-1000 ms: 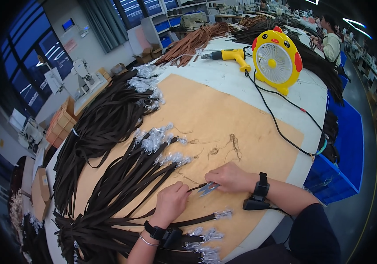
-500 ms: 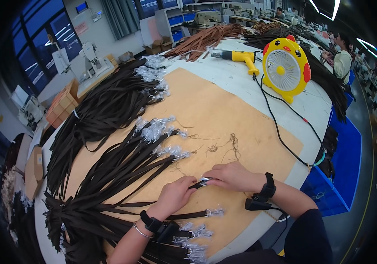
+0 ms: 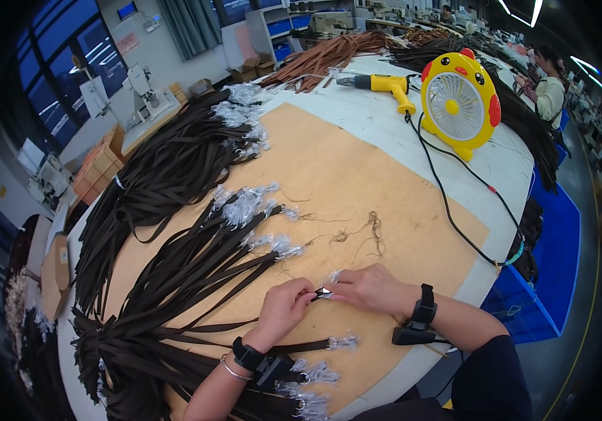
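Note:
My left hand point(image 3: 288, 307) is closed on a dark brown strap point(image 3: 227, 325) close to its end. Against it, my right hand point(image 3: 372, 289) pinches that end, where a small shiny tip point(image 3: 322, 292) shows between the fingers. Clear plastic wrap point(image 3: 334, 276) sticks out above the right fingertips. Whether the right hand also has a small tool in it is hidden. Other dark straps point(image 3: 195, 270) fan out from a bundle at the left, their ends capped with plastic-wrapped metal fittings point(image 3: 245, 207). One single strap end point(image 3: 343, 342) lies just below my hands.
Brown paper point(image 3: 413, 210) covers the table's middle, with loose thread scraps point(image 3: 373, 228) on it. Beyond stand a yellow heat gun point(image 3: 388, 85) and a yellow chick-shaped fan point(image 3: 471, 133), with a black cord point(image 3: 448, 210) running right. A blue bin point(image 3: 560, 259) adjoins the table's right edge.
Both hands stay together over the paper, the right one slightly lower. The fingers have shifted around the strap end, and plastic wrap now shows above the right fingertips.

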Motion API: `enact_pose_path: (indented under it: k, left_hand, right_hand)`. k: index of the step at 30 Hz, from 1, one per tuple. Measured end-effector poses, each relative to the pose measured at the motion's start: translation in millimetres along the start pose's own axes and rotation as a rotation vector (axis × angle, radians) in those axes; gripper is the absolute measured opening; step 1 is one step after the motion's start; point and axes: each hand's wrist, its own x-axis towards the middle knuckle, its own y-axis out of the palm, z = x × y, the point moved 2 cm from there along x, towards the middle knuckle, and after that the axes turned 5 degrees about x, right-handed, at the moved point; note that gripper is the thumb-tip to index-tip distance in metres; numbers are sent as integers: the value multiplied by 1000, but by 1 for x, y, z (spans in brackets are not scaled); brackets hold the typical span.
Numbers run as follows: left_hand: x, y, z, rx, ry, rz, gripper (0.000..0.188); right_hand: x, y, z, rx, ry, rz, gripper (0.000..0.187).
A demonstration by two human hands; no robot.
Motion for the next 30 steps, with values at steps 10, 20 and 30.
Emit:
enact_pose_path:
  k: [10, 20, 30]
  left_hand:
    - [-8, 8, 11, -136, -110, -39, 5]
    - [-7, 7, 9, -116, -91, -51, 3]
    - [-8, 5, 9, -95, -75, -48, 4]
  right_hand:
    - [1, 1, 5, -2, 12, -4, 21]
    - [-1, 7, 6, -85, -48, -8, 15]
    - [4, 6, 17, -117, -32, 7, 15]
